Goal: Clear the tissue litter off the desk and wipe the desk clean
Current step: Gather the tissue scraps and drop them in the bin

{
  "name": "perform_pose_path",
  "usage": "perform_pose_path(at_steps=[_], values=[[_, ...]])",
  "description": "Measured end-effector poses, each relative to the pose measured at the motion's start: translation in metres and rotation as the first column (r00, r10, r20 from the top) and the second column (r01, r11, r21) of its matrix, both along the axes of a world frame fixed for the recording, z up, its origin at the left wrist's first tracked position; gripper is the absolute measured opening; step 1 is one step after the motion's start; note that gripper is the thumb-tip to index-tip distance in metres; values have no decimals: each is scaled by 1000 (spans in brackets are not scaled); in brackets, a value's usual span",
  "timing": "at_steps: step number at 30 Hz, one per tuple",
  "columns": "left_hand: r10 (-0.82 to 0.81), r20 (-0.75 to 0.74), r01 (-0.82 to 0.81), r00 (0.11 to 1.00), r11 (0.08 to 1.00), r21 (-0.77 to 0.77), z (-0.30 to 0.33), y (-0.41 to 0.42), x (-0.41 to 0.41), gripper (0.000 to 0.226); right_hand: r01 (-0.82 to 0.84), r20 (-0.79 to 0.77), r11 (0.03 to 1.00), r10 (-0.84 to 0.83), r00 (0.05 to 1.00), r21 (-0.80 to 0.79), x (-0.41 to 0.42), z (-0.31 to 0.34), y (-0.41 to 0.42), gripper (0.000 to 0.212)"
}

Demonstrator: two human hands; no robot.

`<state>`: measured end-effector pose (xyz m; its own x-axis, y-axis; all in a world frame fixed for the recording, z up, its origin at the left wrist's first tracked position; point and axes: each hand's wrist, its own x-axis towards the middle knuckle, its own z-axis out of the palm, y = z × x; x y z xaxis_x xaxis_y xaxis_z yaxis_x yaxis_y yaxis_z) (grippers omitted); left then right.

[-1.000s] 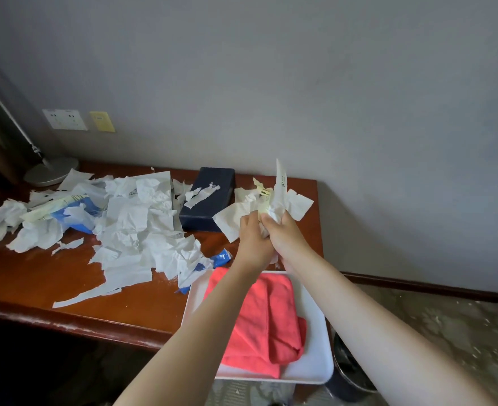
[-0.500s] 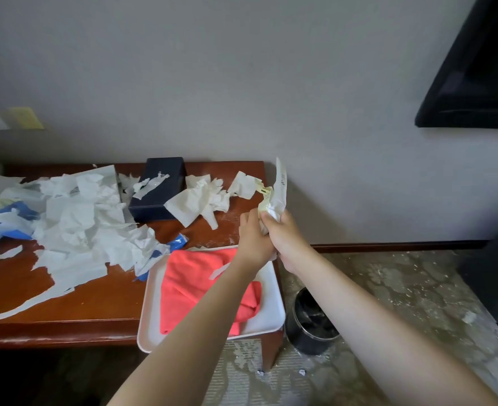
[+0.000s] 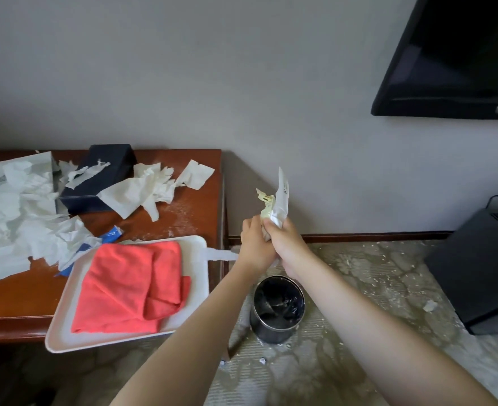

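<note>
Both my hands hold one crumpled wad of tissue and wrapper in the air, past the desk's right end. My left hand and my right hand are curled round it, pressed together, above a black round bin on the floor. A strip of tissue trails left from under my left hand. Torn white tissue litter covers the left of the wooden desk; more pieces lie by a dark blue tissue box. A folded red cloth lies in a white tray at the desk's front right corner.
A blue wrapper peeks from under the litter. White crumbs dust the desk surface and the patterned carpet. A black box stands on the floor at right. A wall-mounted black screen hangs at upper right.
My hands carried the wad to the right, off the desk and over the bin. Larger tissue pieces that were near my hands now lie on the desk. The view swung right.
</note>
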<state>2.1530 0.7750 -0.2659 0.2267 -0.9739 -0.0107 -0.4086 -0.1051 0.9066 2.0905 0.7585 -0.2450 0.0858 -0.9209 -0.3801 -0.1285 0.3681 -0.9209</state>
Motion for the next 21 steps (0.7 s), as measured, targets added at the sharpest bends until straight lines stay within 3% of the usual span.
perform_pose_path(at_steps=[14,21], values=[[-27,-28,29,999,996,79,-28,-46,-112,17,0,-35,999,2,999,50,-113,-26,-46,31],[-71,-90,79,993,992,98,-34,-76,-125,18,30,-114,1000,-29,993,4,-124,-23,-72,11]])
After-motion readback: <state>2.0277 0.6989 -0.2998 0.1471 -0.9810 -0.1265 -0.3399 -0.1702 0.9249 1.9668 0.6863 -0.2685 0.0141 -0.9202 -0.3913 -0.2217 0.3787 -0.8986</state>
